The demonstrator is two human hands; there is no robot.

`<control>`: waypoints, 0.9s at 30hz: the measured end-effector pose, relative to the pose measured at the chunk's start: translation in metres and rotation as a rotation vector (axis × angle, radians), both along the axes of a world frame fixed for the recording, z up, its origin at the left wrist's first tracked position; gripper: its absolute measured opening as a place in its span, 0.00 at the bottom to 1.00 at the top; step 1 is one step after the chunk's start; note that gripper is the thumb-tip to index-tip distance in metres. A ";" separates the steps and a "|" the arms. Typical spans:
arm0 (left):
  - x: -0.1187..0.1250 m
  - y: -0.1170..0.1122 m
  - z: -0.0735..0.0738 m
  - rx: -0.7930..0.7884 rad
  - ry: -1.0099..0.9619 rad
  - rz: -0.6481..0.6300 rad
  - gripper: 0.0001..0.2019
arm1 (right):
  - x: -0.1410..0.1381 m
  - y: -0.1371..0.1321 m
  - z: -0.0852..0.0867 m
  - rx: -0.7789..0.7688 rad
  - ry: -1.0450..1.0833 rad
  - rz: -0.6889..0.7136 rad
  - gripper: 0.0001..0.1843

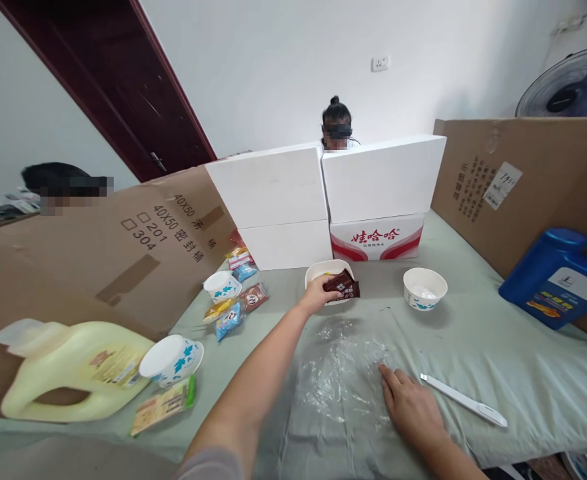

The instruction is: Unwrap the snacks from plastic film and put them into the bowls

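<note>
The left hand (316,295) reaches forward, fingers and thumb pinching a dark brown packet (342,285) of thin, crimped wrapping with pale print; whether it is one packet or two overlapping is hard to tell. The packet is over a white, rounded bowl (309,275), partly hiding its hollow.

The right hand (413,407) lies palm down, fingers mostly close together and slightly bent, the fingertips at the edge of a clear, wrinkled plastic bag (338,377) that catches the light in crinkled streaks. Just beside this hand lies a slim, smooth white cutter (466,401).

Underneath is a pale green cloth (373,447), softly creased. To the right stands a round white paper bowl (424,301) with blue leaf shapes; beyond it a glossy blue bottle (556,280) leans against ribless brown cardboard (533,173). At left sits a translucent yellow jug (118,360) with a looped handle.
</note>
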State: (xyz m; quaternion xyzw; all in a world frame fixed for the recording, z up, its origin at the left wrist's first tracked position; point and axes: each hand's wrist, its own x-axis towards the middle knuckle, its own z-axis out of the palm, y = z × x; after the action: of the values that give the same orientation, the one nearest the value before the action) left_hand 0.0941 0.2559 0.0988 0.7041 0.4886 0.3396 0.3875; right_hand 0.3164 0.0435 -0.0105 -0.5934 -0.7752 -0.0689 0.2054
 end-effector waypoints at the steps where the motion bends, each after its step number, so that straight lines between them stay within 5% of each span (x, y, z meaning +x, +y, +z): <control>1: 0.002 0.009 -0.002 0.022 0.019 0.021 0.21 | 0.000 0.000 -0.001 -0.005 -0.001 0.000 0.15; 9: -0.013 0.054 -0.002 0.181 0.187 0.069 0.19 | 0.000 0.001 -0.002 0.006 0.017 0.011 0.15; 17: -0.019 0.047 -0.004 0.245 0.410 -0.069 0.24 | -0.001 0.000 0.004 -0.013 0.027 -0.007 0.15; 23: -0.008 -0.013 0.002 0.408 0.425 0.024 0.16 | 0.000 -0.001 0.007 -0.126 -0.025 -0.028 0.17; 25: -0.003 -0.052 -0.007 0.477 0.403 -0.025 0.12 | -0.001 -0.002 0.010 -0.157 -0.033 -0.036 0.17; 27: 0.001 -0.097 -0.023 0.595 0.380 -0.207 0.10 | -0.002 -0.002 0.013 -0.189 -0.039 -0.038 0.18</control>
State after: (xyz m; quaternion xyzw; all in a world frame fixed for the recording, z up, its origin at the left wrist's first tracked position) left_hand 0.0947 0.1585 0.0753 0.8823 0.3578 0.2888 0.1005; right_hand 0.3146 0.0419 0.0028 -0.6231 -0.7709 -0.0108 0.1319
